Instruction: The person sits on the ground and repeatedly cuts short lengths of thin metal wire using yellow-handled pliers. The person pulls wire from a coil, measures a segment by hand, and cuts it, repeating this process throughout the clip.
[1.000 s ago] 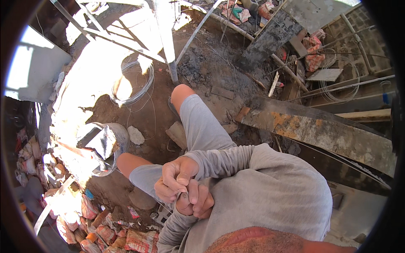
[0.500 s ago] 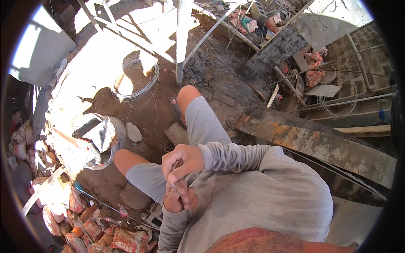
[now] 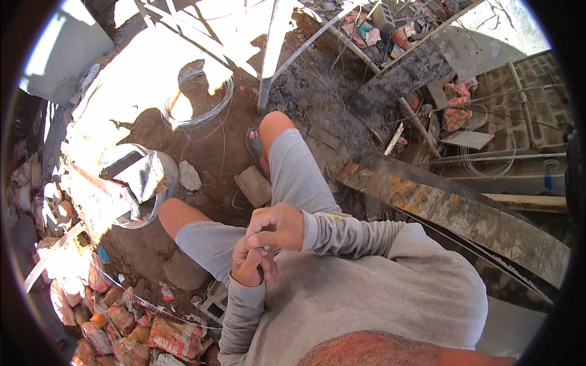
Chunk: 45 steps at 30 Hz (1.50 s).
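My right hand (image 3: 274,227) is closed, thumb and fingers pinched just above my left hand (image 3: 249,267), and the two meet in front of my lap. My left hand's fingers are curled round something small and thin, too small to name, which the right fingertips also touch. My grey long sleeves and shirt (image 3: 360,293) fill the lower middle, above grey shorts (image 3: 299,165) and a sandalled foot (image 3: 254,143). Beside my left knee stands a bucket (image 3: 165,183) with flat pieces inside, beyond it a coil of wire (image 3: 201,122).
Torn sacks (image 3: 177,335) and rubble pile at lower left. A long stained board (image 3: 452,213) slants along my right. Metal poles (image 3: 267,67) rise ahead; another wire coil (image 3: 488,165), planks and a red sack (image 3: 455,104) lie at upper right. A broken block (image 3: 252,186) sits near my foot.
Both hands have risen slightly in the picture and stayed together, with the right one moving a little rightward and the fingers shifting. The view has tilted, showing more of my foot.
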Motion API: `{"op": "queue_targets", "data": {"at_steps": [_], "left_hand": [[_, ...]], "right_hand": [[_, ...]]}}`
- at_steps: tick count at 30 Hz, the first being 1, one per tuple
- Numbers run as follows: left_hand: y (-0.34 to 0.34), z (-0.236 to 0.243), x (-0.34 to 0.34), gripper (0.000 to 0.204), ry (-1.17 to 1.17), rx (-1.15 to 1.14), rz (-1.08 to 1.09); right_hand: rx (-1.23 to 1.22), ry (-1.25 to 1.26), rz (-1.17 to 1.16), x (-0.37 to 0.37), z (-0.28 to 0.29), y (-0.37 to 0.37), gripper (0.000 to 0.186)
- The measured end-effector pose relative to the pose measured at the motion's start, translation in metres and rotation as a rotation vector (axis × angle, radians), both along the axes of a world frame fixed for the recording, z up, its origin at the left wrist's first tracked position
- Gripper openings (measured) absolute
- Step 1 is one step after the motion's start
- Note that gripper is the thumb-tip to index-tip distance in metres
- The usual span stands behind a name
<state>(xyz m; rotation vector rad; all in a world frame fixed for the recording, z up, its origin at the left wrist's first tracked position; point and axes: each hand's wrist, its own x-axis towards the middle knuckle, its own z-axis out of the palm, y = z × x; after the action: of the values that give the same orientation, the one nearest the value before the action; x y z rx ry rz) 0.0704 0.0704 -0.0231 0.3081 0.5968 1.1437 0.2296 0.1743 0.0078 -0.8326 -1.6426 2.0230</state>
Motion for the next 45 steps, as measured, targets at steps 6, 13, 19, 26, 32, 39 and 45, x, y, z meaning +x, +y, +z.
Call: {"op": "queue_targets", "data": {"at_steps": [6,13,19,26,32,39,45], "left_hand": [[-0.017,0.060,-0.010,0.024,-0.371,0.063,0.077],[-0.014,0.115,-0.053,0.021,-0.158,0.385,-0.040],[-0.036,0.131,-0.039,0.024,0.256,0.384,0.123],[-0.040,0.110,-0.027,0.028,1.175,0.154,0.218],[-0.025,0.045,-0.053,0.009,1.672,0.276,-0.003],[-0.010,0.021,-0.046,0.014,1.800,0.715,-0.310],[0.046,0.105,0.029,0.024,1.726,0.885,-0.290]], "right_hand": [[0.075,0.664,0.117,-0.041,0.024,0.015,0.014],[0.067,0.940,0.038,-0.096,0.063,0.046,0.023],[-0.405,1.059,-0.013,-0.097,0.068,0.036,0.012],[-0.373,0.993,-0.577,-0.033,-0.029,0.114,0.019],[-0.809,0.934,-0.723,0.148,-0.105,0.145,0.019],[-1.073,0.741,-0.778,0.215,-0.154,0.112,0.029],[-0.957,0.766,-0.780,0.205,-0.092,0.106,0.030]]}}
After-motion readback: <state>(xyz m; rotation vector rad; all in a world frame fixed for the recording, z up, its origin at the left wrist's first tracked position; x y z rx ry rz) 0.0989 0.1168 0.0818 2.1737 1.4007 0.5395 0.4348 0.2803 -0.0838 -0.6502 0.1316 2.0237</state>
